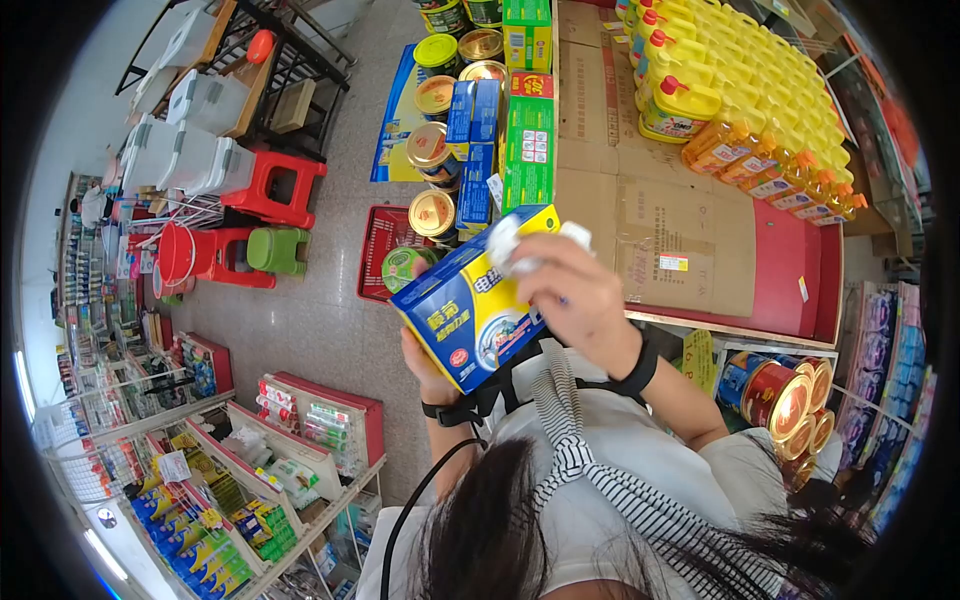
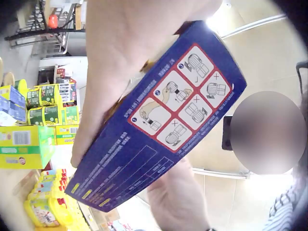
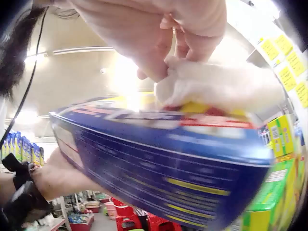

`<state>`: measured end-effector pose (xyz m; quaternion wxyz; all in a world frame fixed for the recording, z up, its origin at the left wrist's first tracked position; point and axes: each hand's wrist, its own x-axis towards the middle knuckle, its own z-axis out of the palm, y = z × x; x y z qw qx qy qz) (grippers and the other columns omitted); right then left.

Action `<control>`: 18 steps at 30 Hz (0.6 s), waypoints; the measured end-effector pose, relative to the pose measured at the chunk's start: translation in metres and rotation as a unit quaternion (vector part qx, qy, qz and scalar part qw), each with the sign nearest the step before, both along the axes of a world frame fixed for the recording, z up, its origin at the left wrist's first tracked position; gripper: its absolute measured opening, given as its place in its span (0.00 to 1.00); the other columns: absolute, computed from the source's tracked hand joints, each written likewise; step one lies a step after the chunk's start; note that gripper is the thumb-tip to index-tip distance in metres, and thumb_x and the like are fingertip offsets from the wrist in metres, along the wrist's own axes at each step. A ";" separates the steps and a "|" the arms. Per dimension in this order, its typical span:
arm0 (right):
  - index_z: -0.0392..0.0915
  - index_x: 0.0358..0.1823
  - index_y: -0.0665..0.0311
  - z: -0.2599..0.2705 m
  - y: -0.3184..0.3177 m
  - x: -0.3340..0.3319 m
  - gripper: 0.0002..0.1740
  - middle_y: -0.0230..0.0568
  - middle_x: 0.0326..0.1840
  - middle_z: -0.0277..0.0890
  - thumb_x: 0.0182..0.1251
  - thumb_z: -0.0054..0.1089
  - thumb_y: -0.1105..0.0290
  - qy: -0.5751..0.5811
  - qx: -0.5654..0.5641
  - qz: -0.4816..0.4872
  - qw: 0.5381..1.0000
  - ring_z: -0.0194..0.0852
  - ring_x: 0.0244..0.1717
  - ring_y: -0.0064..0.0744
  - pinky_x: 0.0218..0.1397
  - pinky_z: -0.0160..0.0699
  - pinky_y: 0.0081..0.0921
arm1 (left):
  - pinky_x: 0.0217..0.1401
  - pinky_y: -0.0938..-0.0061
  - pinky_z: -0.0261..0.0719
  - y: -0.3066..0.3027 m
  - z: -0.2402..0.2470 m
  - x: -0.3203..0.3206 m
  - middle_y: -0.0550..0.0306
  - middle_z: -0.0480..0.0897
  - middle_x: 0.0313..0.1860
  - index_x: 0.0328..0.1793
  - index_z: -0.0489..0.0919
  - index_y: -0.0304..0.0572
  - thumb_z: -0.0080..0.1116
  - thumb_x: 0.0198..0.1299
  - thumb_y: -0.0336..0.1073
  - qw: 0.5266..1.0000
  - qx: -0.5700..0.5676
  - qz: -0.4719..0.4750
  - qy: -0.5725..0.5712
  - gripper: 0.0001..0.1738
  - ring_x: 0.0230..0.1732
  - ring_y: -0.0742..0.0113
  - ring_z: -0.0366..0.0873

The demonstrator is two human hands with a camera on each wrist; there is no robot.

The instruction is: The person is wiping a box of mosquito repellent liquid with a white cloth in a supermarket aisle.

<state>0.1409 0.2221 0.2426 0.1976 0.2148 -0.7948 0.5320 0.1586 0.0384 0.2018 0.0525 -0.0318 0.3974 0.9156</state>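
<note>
A blue and yellow carton (image 1: pixel 470 310) with printed lettering is held tilted in front of the chest. My left hand (image 1: pixel 425 368) grips it along its lower left edge. In the left wrist view, that hand (image 2: pixel 115 57) lies across the carton (image 2: pixel 159 130), whose near side carries plug-in device diagrams in red frames. My right hand (image 1: pixel 575 295) pinches a crumpled white cloth (image 1: pixel 503 246) over the carton's upper end. The right wrist view shows this cloth (image 3: pixel 211 86) bunched under the fingertips, against the carton's printed top face.
Beside the carton stand gold-lidded tins (image 1: pixel 432 148), blue boxes (image 1: pixel 475 185) and green boxes (image 1: pixel 528 150). A red basket (image 1: pixel 375 240) is behind it. Yellow detergent jugs (image 1: pixel 680 108) fill a cardboard-lined display (image 1: pixel 690 225) at right. Red stools (image 1: pixel 275 180) and shelves (image 1: pixel 330 390) stand left.
</note>
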 end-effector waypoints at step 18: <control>0.76 0.37 0.67 0.011 -0.026 0.032 0.10 0.46 0.56 0.75 0.52 0.62 0.78 0.038 -0.008 0.216 0.976 0.75 0.58 0.46 0.59 0.78 0.34 | 0.73 0.50 0.63 0.006 -0.001 -0.007 0.48 0.61 0.75 0.81 0.48 0.58 0.44 0.61 0.70 0.998 0.038 0.045 -0.037 0.47 0.73 0.48 0.62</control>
